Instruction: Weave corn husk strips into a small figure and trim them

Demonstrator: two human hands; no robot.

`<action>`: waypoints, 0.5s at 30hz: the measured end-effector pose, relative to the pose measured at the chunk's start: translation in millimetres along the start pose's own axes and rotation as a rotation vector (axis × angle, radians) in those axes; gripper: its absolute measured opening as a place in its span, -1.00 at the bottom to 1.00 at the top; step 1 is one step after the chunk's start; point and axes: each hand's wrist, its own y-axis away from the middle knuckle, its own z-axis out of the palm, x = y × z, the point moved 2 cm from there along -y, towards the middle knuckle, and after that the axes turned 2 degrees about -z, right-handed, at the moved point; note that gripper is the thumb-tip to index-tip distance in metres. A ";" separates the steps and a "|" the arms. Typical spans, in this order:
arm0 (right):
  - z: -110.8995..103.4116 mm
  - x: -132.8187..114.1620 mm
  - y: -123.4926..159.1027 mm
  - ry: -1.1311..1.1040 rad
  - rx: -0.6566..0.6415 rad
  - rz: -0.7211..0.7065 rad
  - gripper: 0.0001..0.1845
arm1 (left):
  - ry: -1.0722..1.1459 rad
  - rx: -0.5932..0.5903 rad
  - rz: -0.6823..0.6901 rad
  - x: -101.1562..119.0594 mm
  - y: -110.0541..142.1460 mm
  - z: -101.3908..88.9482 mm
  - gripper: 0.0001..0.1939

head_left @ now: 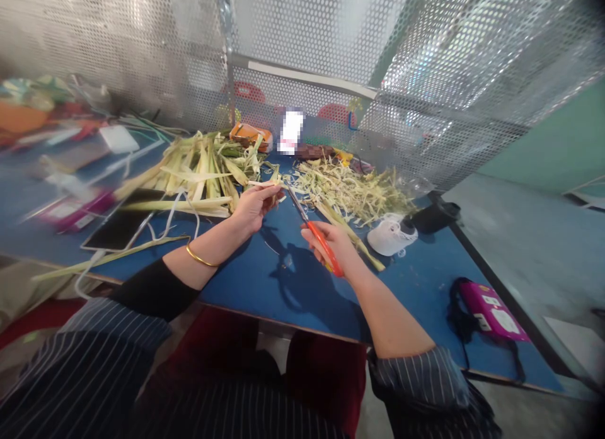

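Observation:
Over the middle of the blue table my left hand (pixel 259 203) is closed in a pinch on a pale piece of dried husk (pixel 273 182). My right hand (pixel 334 245) grips a pair of scissors (pixel 323 240) by red-orange handles, and their metal blades point up and left to the husk piece. Whether the blades touch it I cannot tell. Left of my left hand lies a pile of long pale green husk leaves (pixel 203 165). Beyond my right hand is a heap of shredded strips (pixel 350 187), with one long husk strip (pixel 352 234) running toward me.
White thread (pixel 391 234) and a black spool (pixel 435 216) stand at right, near the table edge. A magenta box with a strap (pixel 491 310) lies further right. At left are a dark tablet (pixel 123 220) and white cable. Perforated metal panels (pixel 302 86) rise behind the table.

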 end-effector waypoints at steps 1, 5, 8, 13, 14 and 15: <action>0.0 0.2 -0.4 -0.004 0.007 0.005 -0.45 | -0.006 -0.001 -0.004 0.2 0.3 0.2 -0.87; 0.5 2.2 -1.9 -0.025 0.009 0.023 -0.46 | -0.018 -0.005 -0.013 0.7 0.1 0.0 -0.86; 0.8 2.0 -1.3 -0.017 0.008 0.024 -0.48 | -0.017 -0.015 -0.017 0.4 -0.2 0.5 -0.87; 0.5 -3.7 3.3 -0.013 0.028 0.026 -0.53 | -0.015 -0.002 -0.012 -0.1 -1.0 0.6 -0.89; 0.5 -4.5 4.0 -0.014 0.028 0.025 -0.54 | -0.018 0.000 -0.008 -0.4 -1.7 0.1 -0.88; 0.4 -5.0 4.3 -0.013 0.029 0.023 -0.55 | -0.022 0.002 -0.001 -0.6 -2.6 -0.6 -0.88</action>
